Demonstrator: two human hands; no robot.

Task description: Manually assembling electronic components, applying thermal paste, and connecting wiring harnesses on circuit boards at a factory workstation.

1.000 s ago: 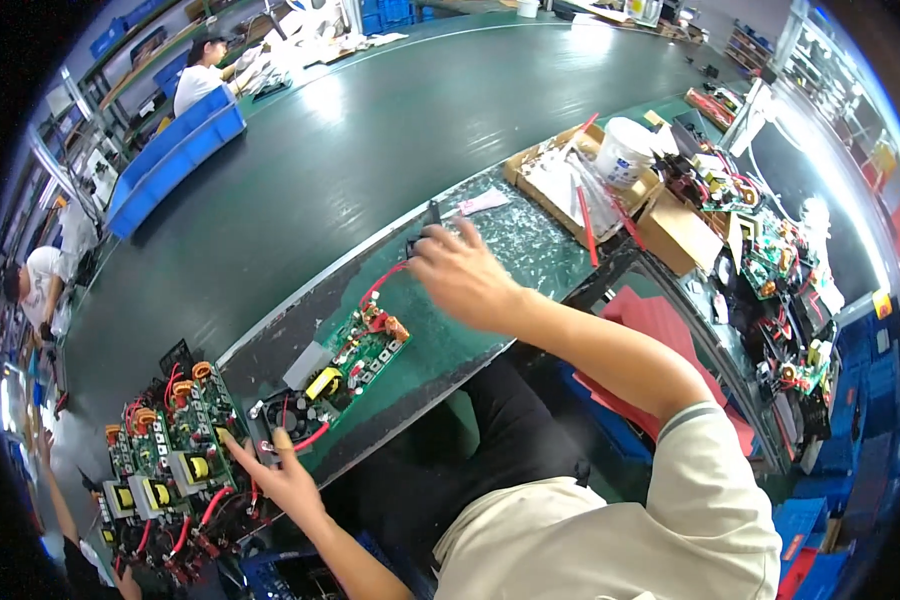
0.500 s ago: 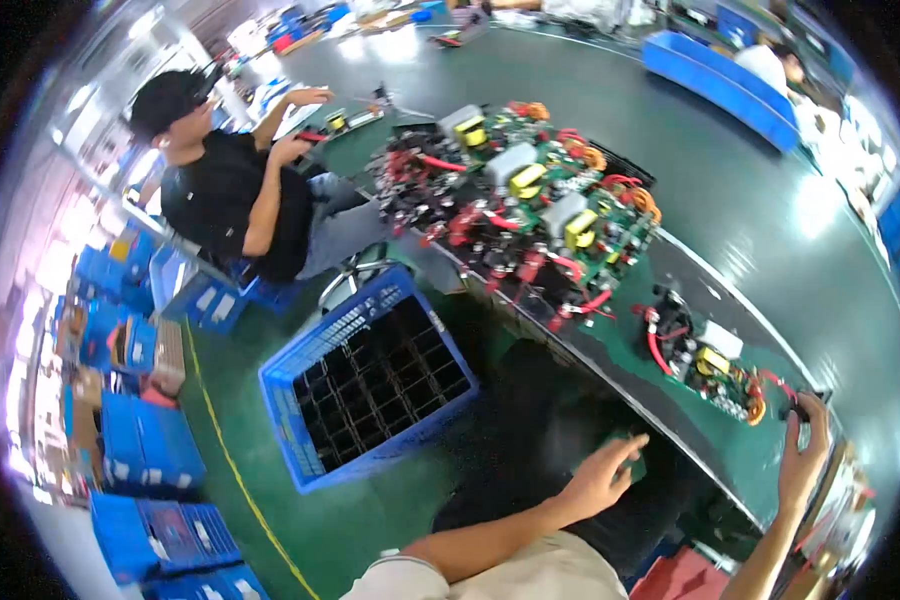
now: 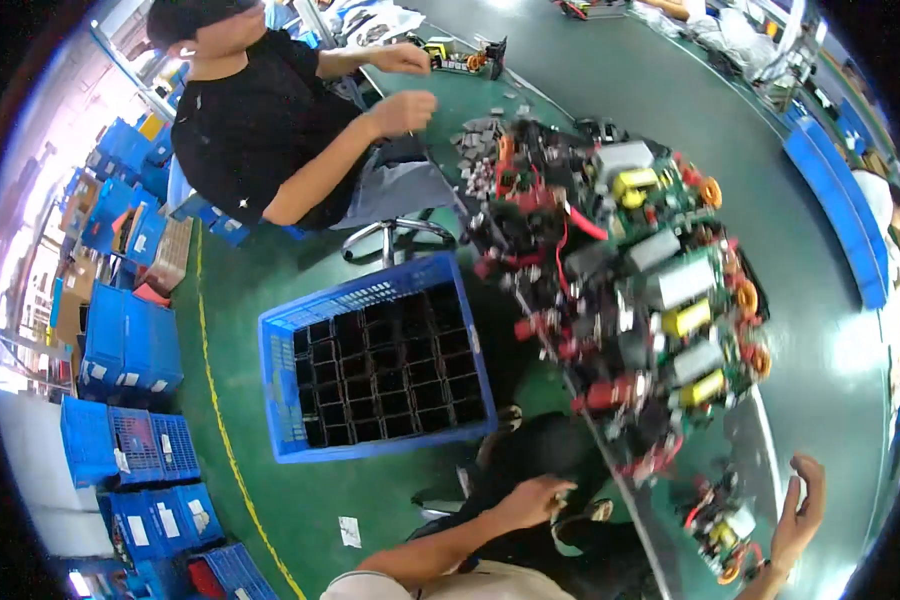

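One wired circuit board (image 3: 722,528) lies on the bench (image 3: 676,552), just beside the right hand (image 3: 797,522), which is empty, its fingers parted from the thumb. The left hand (image 3: 532,502) curls above the lap; whether it grips anything I cannot tell. More assemblies (image 3: 685,318) crowd together farther along.

The smooth green floor (image 3: 235,300) bears a yellow painted line (image 3: 220,430). Stacked blue plastic storage bins (image 3: 150,340) line the left side, where strong white light glares. A long, dark-green, flat-topped worktable (image 3: 650,95) shows bright reflections; a shiny metal chair base (image 3: 388,240) stands near it.
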